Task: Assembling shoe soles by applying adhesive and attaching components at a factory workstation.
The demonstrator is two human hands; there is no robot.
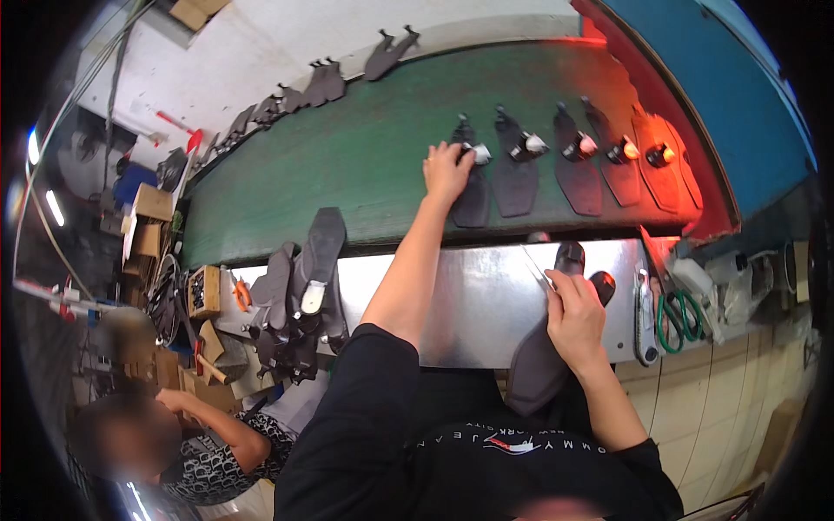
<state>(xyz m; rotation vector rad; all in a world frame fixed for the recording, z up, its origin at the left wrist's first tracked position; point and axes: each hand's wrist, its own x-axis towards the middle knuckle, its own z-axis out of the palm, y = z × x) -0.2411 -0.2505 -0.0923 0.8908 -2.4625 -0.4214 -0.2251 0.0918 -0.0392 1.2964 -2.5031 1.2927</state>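
My left hand (pixel 446 176) reaches over the green conveyor belt (pixel 347 165). Its fingers close at the strap of the leftmost dark sandal (pixel 472 201), beside a white piece on that strap. Lower down, my right hand (pixel 575 317) pinches a thin, pale, pointed tool (pixel 532 263) whose exact kind I cannot make out. Under that hand, another dark sandal sole (pixel 532 378) hangs over the near edge of the metal ledge (pixel 460 304), with its black strap partly hidden by my fingers.
Several sandals (pixel 578 178) line the belt toward a red-lit opening (pixel 686 165). Green-handled scissors (pixel 679 317) and a utility knife (pixel 644 317) lie at right. Stacked soles (pixel 321 247), orange pliers (pixel 241 293) and a wooden box (pixel 204 291) sit left. Another person (pixel 217 451) is at lower left.
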